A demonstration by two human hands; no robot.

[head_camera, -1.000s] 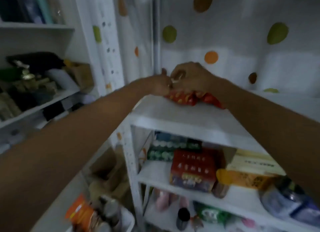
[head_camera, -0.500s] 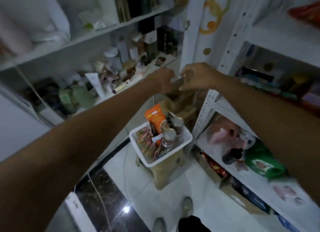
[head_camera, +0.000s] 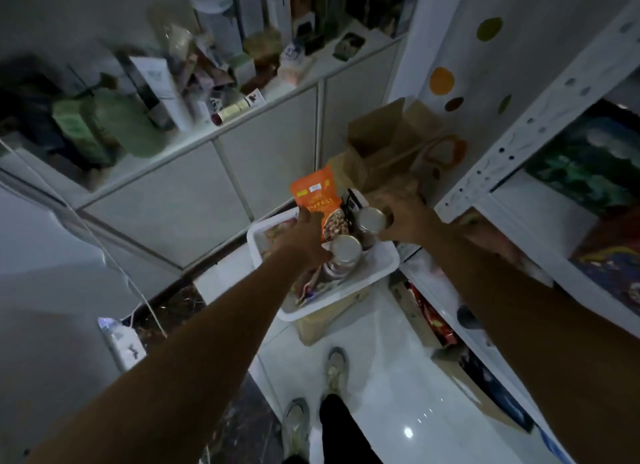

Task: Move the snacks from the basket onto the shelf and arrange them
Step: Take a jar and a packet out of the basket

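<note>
Dim light is lying over a white-tiled storeroom floor, and both hands are now reaching down into the basket (head_camera: 384, 273). The left fingers (head_camera: 306, 217) are lying against the orange pouch (head_camera: 311, 200); blur is hiding whether they are gripping it. The right fingers (head_camera: 387, 225) are curling just beside the far jar (head_camera: 371, 218), and I cannot tell whether they are closing on it. Behind them, the left hand (head_camera: 301, 238) is hanging over the basket's left half, touching the near jar (head_camera: 344, 247), while the right hand (head_camera: 405, 217) is hovering at the far right corner. Both are coming down from the top of the shelf (head_camera: 512, 152), where a second ago they were settling a red pack. That snack is likely delivered, and the next pick is beginning. The pouch, both jars and some flat packets are sitting in the basket, left of the shelf, so much of the task is waiting.
</note>
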